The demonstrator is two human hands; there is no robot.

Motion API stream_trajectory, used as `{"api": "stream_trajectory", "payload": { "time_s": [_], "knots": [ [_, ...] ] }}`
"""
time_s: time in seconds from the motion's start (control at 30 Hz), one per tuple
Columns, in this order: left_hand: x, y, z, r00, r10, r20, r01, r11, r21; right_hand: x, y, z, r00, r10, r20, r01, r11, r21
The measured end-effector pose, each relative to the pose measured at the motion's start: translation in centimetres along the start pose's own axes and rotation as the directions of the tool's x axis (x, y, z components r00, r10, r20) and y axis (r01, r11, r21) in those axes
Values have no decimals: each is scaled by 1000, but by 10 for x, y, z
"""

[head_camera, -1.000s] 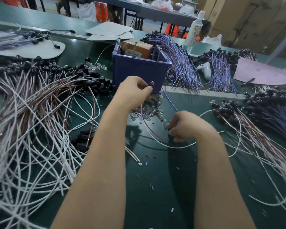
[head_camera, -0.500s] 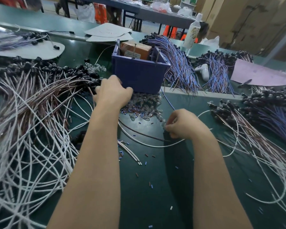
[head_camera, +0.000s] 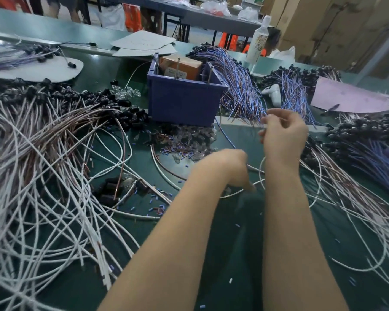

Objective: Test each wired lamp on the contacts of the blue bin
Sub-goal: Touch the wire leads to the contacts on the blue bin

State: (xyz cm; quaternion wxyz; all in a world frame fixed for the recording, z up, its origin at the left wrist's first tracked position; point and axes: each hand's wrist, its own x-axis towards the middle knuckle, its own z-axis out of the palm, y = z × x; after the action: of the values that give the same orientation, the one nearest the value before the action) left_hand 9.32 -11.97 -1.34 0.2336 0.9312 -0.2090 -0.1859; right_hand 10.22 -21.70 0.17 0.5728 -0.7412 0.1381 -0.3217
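Left hand on a lead, the bin waiting just beyond the knuckles.
The left hand [head_camera: 225, 168] curls down and grips a white insulated lamp wire [head_camera: 257, 170] at the tabletop. The right hand [head_camera: 283, 133] hovers raised just beyond it, fingers bent, too blurred to tell if it pinches anything. The deep blue plastic bin [head_camera: 182, 104] sits ahead and left of both hands. Best play, I'd say: split the bare ends and touch one to each upright metal contact pin [head_camera: 209, 72].

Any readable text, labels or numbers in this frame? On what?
None legible.
On the brown box in the blue bin, a white label: printed lines, too blurred to read.
On the bottle behind the bin: patterned print, too blurred to read.
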Motion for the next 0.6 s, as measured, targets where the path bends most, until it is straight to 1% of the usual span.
{"api": "stream_trajectory", "payload": {
  "time_s": [0.07, 0.13, 0.2, 0.27, 0.33, 0.4, 0.43, 0.53, 0.6],
  "knots": [
    [6, 5, 12, 999, -22, 41, 17, 994, 105, 1, 0, -5, 996, 55, -75, -46, 993, 113],
    [6, 5, 13, 999, -19, 47, 11, 987, 159, -1, 3, -8, 988, 106, -114, -84, 979, 187],
    [2, 1, 6, 999, -4, 35, -1, 991, 131, -4, 5, -9, 980, 138, -146, -94, 958, 271],
    [-7, -6, -8, 1000, 6, -6, -6, 999, 46, -6, 5, -10, 975, 143, -169, -77, 935, 347],
    [-14, -15, -25, 997, 3, -75, -6, 999, -41, -7, 4, -9, 975, 138, -173, -62, 919, 389],
    [-15, -19, -31, 991, 23, -128, -31, 998, -61, -6, 2, -8, 976, 139, -167, -61, 913, 403],
    [-14, -17, -28, 991, 40, -128, -47, 997, -57, -6, 1, -6, 976, 141, -166, -62, 911, 407],
    [-1, -7, -1, 995, 79, -66, -84, 994, -74, -7, 1, -3, 977, 138, -162, -56, 901, 429],
    [10, 0, 19, 995, 86, -52, -87, 996, -18, -7, 3, -2, 979, 135, -152, -56, 899, 435]
  ]
}}
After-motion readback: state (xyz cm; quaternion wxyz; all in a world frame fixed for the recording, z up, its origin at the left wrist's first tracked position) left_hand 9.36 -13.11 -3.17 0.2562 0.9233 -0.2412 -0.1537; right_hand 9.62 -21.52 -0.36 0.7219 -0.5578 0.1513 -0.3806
